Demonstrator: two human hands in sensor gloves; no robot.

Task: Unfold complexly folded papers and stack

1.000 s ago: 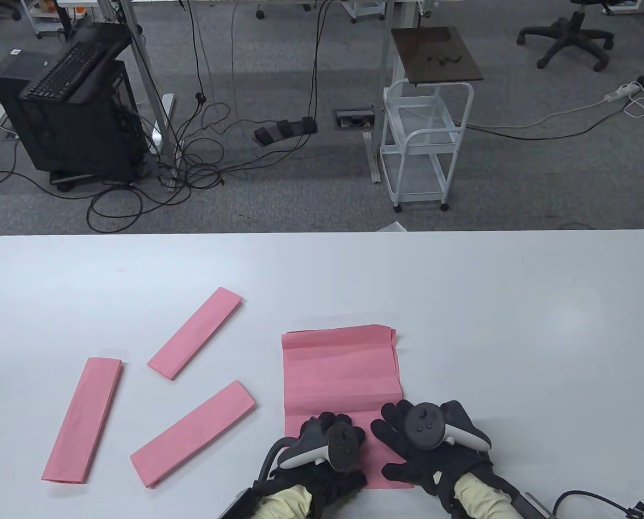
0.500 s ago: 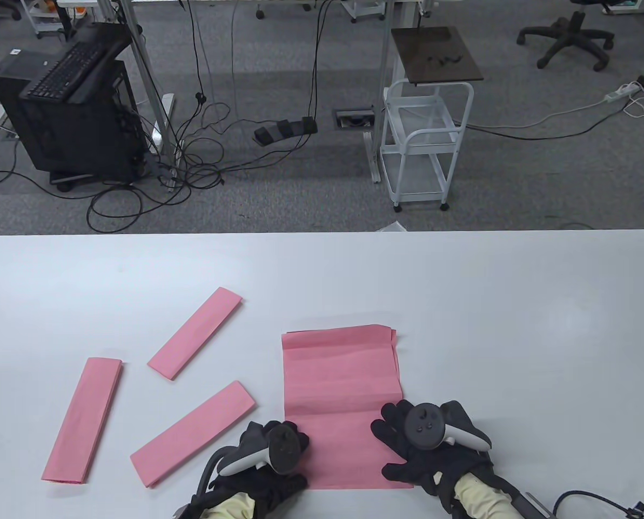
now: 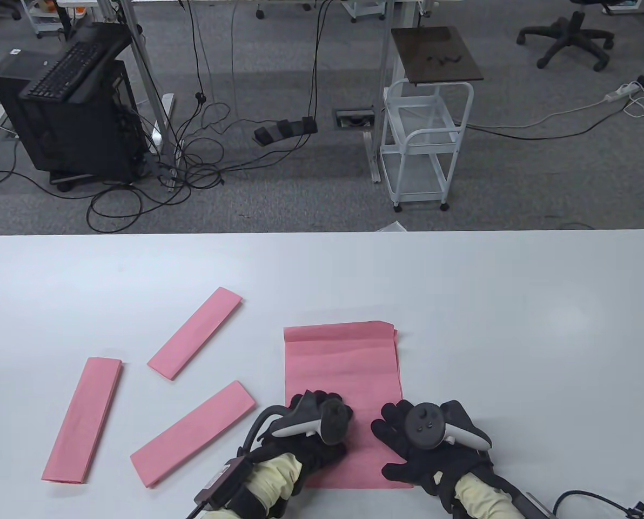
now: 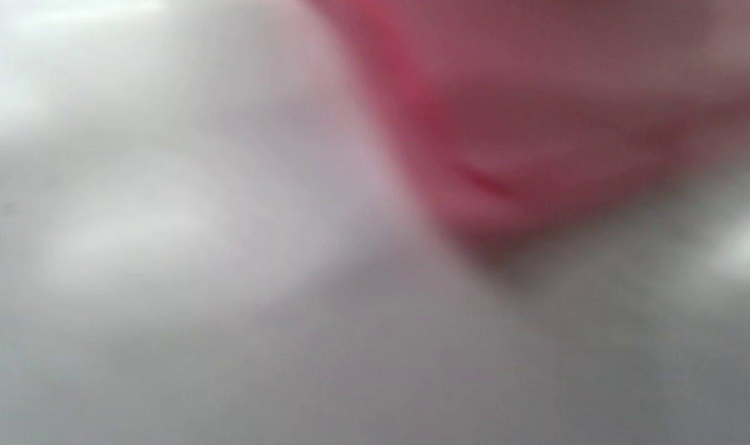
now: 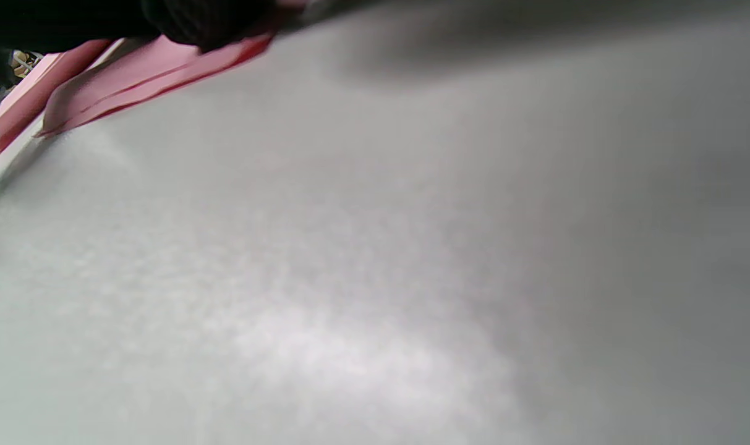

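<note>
Table view: my right hand [image 3: 427, 440] lies spread, pressing the unfolded paper [image 3: 342, 362]; left hand [image 3: 314, 427] at nine o'clock, finger state unclear—a skewed swipe could crumple it.

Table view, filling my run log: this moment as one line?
left hand on unfolded pink sheet | right hand pressing its right edge | three folded pink strips wait at left

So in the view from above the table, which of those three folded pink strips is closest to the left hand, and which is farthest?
Measured from the left hand:
1. The lower strip, just to its left, is nearest.
2. The upper strip, up and to the left, comes next.
3. The far-left strip, near the table's left side, is farthest.
</note>
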